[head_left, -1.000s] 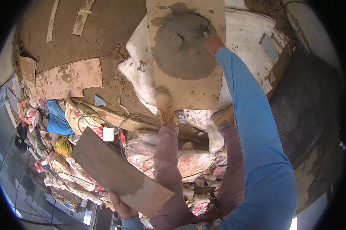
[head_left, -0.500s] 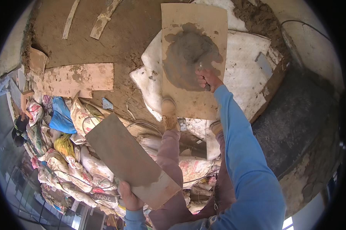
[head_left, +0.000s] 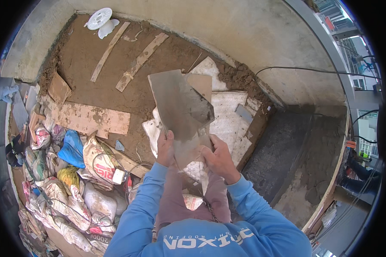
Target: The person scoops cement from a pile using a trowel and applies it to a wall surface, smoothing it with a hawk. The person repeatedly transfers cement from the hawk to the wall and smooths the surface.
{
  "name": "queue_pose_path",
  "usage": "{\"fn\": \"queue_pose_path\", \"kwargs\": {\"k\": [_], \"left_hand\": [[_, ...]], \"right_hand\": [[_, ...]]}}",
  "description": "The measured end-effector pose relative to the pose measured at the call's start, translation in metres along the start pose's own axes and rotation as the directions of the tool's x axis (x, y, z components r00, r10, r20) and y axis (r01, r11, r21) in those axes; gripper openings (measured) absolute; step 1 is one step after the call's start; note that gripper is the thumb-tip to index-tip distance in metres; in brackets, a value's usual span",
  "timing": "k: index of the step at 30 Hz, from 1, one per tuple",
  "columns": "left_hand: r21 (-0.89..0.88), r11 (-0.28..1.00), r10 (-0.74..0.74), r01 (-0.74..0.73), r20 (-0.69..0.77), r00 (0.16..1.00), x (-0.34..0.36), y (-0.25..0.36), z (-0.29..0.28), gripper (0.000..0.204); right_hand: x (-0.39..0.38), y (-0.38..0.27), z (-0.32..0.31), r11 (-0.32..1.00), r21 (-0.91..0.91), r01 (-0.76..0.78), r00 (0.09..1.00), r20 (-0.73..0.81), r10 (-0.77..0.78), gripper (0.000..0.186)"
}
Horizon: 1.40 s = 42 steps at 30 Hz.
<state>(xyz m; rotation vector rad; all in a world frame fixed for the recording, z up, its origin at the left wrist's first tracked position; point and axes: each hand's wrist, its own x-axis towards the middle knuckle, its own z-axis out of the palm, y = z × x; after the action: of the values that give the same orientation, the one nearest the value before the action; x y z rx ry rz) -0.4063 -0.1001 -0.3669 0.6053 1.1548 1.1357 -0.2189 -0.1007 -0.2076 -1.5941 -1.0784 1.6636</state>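
Observation:
My left hand [head_left: 165, 147] grips the lower left edge of a grey rectangular tile [head_left: 169, 98], held up in front of me with its long side pointing away. My right hand [head_left: 220, 158] is closed at the tile's lower right side, apparently around a trowel handle. The dark, mortar-smeared trowel blade [head_left: 201, 112] lies against the tile's right edge. Its outline blends with what is behind. Beyond the tile, part of a tan board [head_left: 203, 82] shows; most of it is hidden. White padded sheets [head_left: 229, 113] lie under the board.
Stacked sacks [head_left: 101, 197] and a blue bag [head_left: 72, 150] lie at left. Wooden strips [head_left: 141, 62], a stained board [head_left: 90, 118] and a white spool [head_left: 100, 19] rest on muddy ground. A dark slab [head_left: 270, 150] and low concrete wall [head_left: 287, 55] stand at right.
My right hand has come back from the mortar on the board to the tile. The tile has moved forward and right, turned more upright. My view has shifted, showing more wall.

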Motion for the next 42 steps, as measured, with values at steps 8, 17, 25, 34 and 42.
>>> {"fn": "queue_pose_path", "kwargs": {"k": [8, 17, 25, 34, 42], "left_hand": [[-0.429, 0.898, -0.003, 0.097, 0.214, 0.977, -0.026, 0.125, 0.125, 0.053], [-0.309, 0.839, -0.166, 0.447, 0.638, 0.752, -0.104, 0.223, 0.174, 0.057], [-0.104, 0.906, -0.205, 0.410, 0.741, 0.640, -0.178, 0.234, 0.250, 0.056], [-0.121, 0.907, -0.157, 0.404, 0.793, 0.589, -0.211, 0.218, 0.303, 0.057], [-0.087, 0.902, -0.203, 0.423, 0.778, 0.594, -0.214, 0.205, 0.304, 0.055]], "right_hand": [[-0.112, -0.071, 0.049, 0.845, -0.414, 0.339, 0.792, -0.360, -0.494, 0.053], [-0.234, -0.157, -0.128, 0.743, -0.370, 0.558, 0.818, 0.092, -0.568, 0.016], [-0.265, -0.161, -0.261, 0.834, 0.449, 0.320, 0.814, 0.321, -0.485, 0.034], [-0.302, -0.135, -0.327, 0.813, 0.560, 0.160, 0.849, 0.342, -0.403, 0.042], [-0.314, -0.117, -0.327, 0.910, 0.342, 0.235, 0.921, 0.222, -0.321, 0.050]]}}
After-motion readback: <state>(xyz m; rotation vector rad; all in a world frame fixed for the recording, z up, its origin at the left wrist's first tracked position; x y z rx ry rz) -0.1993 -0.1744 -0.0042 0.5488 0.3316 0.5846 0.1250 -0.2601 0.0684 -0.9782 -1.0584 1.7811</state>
